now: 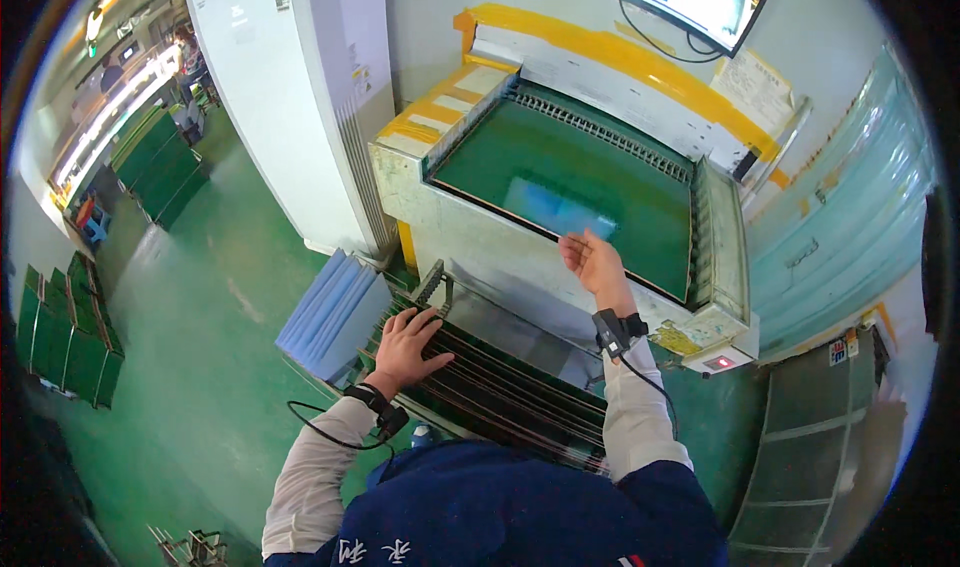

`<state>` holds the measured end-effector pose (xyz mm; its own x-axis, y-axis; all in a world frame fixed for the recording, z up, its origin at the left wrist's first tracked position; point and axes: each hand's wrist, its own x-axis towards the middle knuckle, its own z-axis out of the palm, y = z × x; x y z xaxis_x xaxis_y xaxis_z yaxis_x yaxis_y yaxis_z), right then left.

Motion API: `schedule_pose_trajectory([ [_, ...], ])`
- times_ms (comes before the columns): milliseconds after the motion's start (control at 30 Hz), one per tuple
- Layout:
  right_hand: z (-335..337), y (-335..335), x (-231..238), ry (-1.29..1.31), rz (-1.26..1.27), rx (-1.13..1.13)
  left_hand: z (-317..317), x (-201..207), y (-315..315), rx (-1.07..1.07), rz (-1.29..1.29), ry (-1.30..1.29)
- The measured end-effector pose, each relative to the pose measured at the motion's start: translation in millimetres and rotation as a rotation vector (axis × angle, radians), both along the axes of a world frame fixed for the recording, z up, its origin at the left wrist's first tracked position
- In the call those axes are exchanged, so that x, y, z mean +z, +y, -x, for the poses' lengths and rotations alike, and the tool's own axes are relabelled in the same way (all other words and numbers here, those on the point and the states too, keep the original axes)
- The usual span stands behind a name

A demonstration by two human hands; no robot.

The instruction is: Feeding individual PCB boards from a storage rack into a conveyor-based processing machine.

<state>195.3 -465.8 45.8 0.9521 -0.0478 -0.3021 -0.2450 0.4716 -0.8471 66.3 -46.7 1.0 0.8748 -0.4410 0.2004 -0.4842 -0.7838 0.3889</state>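
A large glossy green panel (560,172) with a thin copper-coloured edge lies flat in the bed of a pale conveyor machine (500,247). At the panel's front edge my right hand (592,257) has its fingers bent and closed on the rim. My left hand (408,352) is open, palm down with fingers spread, over the left end of a rack of several dark, thin panels (500,377) standing on edge in front of me. Its fingertips touch or nearly touch the top edges. Both wrists wear black cabled devices.
Several blue sheets (335,312) stand beside the rack's left end. A tall white cabinet unit (285,97) rises behind them. A monitor (690,2) hangs over the machine. Clear plastic curtain (840,197) and a grey mesh rack (800,447) are at right; green panels (70,327) stand far left.
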Motion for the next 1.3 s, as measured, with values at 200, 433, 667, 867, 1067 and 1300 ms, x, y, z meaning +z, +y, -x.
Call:
schedule_pose_trajectory([
  [200,-25,-11,-4,-0.218,1.218,-0.207,-1,1,-6,-0.016,0.001,0.001],
  [433,-16,-2,-21,-0.216,1.832,-0.205,-1,-2,-4,0.003,-0.016,0.006],
  [667,-32,-10,-17,-0.183,1.837,-0.2,-1,-4,-3,-0.002,-0.026,-0.011],
  [867,-41,-18,-16,-0.167,1.852,-0.19,0,-1,-4,0.001,-0.02,-0.013],
  [1067,-44,-21,-14,-0.172,1.834,-0.169,-3,-6,-2,-0.015,-0.02,-0.014],
  [1300,-51,-30,-8,-0.145,1.809,-0.112,-3,-4,-3,-0.016,-0.013,-0.003],
])
